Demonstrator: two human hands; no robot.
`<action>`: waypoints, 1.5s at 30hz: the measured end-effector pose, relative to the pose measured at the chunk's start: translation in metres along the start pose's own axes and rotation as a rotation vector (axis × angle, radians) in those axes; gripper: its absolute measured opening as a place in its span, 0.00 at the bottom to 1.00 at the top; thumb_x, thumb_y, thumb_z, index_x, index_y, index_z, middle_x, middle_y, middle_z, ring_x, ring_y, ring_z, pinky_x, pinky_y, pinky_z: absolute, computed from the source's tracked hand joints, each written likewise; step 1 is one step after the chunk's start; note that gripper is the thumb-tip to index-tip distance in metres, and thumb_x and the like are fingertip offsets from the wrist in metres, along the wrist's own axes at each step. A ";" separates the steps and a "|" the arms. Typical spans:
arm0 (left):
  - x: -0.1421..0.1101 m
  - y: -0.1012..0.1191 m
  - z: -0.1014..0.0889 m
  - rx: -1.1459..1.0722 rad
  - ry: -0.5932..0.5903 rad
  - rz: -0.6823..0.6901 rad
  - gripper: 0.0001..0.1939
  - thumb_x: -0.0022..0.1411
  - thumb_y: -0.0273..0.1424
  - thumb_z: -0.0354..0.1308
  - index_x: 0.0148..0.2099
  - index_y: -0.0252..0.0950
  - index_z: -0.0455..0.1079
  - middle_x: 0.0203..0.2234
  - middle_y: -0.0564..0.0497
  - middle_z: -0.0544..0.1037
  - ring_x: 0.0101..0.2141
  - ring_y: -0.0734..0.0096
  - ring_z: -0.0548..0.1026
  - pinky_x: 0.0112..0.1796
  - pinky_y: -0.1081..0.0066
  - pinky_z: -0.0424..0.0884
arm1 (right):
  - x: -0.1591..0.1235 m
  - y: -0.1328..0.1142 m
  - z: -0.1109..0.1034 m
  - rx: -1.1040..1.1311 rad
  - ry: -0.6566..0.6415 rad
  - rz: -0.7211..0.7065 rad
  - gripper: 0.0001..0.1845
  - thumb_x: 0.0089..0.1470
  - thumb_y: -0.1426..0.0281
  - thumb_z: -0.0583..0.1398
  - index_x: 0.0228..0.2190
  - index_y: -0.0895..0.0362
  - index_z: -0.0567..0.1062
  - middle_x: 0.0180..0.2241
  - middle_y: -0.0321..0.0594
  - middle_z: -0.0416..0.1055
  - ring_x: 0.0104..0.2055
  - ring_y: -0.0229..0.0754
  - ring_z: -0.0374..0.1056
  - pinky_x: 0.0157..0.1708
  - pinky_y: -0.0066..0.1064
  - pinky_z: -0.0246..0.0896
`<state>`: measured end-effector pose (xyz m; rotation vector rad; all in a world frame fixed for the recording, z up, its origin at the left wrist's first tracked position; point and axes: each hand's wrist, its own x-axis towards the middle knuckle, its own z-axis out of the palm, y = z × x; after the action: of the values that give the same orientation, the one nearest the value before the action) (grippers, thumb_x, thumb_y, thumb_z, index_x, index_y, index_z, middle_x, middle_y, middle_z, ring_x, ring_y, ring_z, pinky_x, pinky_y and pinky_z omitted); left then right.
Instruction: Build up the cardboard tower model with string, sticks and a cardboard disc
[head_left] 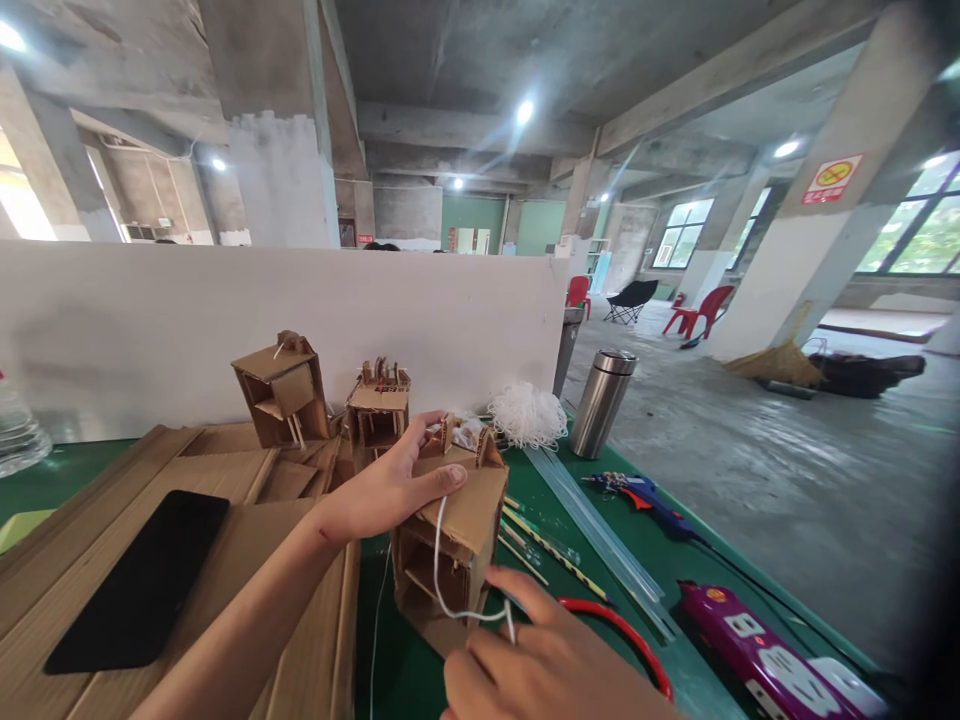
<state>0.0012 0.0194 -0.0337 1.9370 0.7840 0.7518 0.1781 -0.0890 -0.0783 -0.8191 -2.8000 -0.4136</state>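
Note:
A small cardboard box model (480, 500) with open compartments stands on the green table in front of me. My left hand (412, 475) grips its top, thumb lying on the upper panel and fingers reaching behind. White string (442, 560) hangs in a loop from under that thumb, across the box's front, to my right hand (540, 650). There the curled fingers hold the string, while the index finger points out at the box's right side. Two similar cardboard models, one on the left (281, 390) and one in the middle (379, 405), stand behind.
Flat cardboard sheets (300, 580) with a black phone (142, 580) cover the left side. Toward the right lie a white string bundle (529, 415), a steel flask (602, 405), clear glue sticks (600, 530), a glue gun (649, 505), a purple power strip (772, 645) and a red handle (630, 635).

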 end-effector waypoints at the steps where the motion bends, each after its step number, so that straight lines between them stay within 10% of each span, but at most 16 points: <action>1: 0.000 0.001 0.000 -0.005 -0.002 -0.004 0.34 0.66 0.45 0.56 0.67 0.38 0.48 0.59 0.39 0.65 0.59 0.49 0.64 0.59 0.49 0.57 | 0.003 0.003 -0.009 -0.026 0.045 0.017 0.09 0.55 0.78 0.57 0.26 0.58 0.75 0.20 0.36 0.76 0.18 0.41 0.72 0.49 0.47 0.69; 14: 0.001 0.004 0.002 -0.062 -0.006 -0.020 0.33 0.67 0.43 0.56 0.66 0.37 0.49 0.59 0.39 0.66 0.58 0.50 0.65 0.57 0.51 0.59 | 0.024 0.005 -0.030 0.103 -0.173 -0.050 0.06 0.55 0.72 0.64 0.28 0.61 0.77 0.28 0.41 0.81 0.29 0.45 0.78 0.49 0.41 0.67; 24: 0.000 0.005 0.001 -0.036 0.000 -0.028 0.35 0.67 0.45 0.56 0.67 0.37 0.47 0.60 0.39 0.64 0.58 0.49 0.65 0.58 0.50 0.58 | 0.039 0.002 -0.013 0.141 -0.356 -0.052 0.08 0.55 0.69 0.65 0.27 0.60 0.80 0.25 0.40 0.80 0.21 0.44 0.75 0.16 0.33 0.53; 38: 0.001 0.006 0.001 0.014 0.004 -0.010 0.31 0.67 0.44 0.55 0.65 0.38 0.50 0.59 0.40 0.65 0.62 0.48 0.58 0.61 0.49 0.49 | 0.047 0.001 -0.019 0.191 -0.494 -0.071 0.09 0.59 0.69 0.62 0.30 0.61 0.80 0.27 0.43 0.81 0.25 0.47 0.78 0.25 0.33 0.67; 45: 0.000 0.005 0.002 -0.001 0.013 -0.020 0.30 0.67 0.44 0.55 0.64 0.39 0.53 0.58 0.41 0.68 0.59 0.49 0.64 0.59 0.51 0.56 | 0.046 -0.002 -0.003 0.460 -0.413 -0.309 0.08 0.62 0.72 0.60 0.30 0.59 0.77 0.30 0.36 0.81 0.27 0.38 0.76 0.51 0.38 0.65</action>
<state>0.0035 0.0168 -0.0303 1.9223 0.8092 0.7530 0.1398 -0.0686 -0.0636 -0.4021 -3.2089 0.4022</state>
